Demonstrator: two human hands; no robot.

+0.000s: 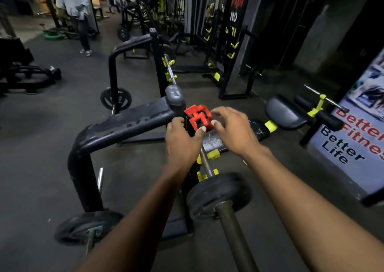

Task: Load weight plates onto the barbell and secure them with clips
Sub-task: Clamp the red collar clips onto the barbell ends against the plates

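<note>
Gym floor [52, 126], dim: both hands are pinching one red clip [198, 116], left hand [182, 140], right hand [232, 130], above barbell [234, 230] carrying weight plates [218, 192].

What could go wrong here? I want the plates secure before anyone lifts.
1. The black weight plates sit on the steel barbell with no collar outside them, so they may slide off.
2. Both the left hand and right hand hold the red plastic clip; fingers could get pinched.

Your left hand [182, 145] and right hand [232, 130] are bare, without gloves, rings or watch; behind each wrist your forearms show no sleeves.
</note>
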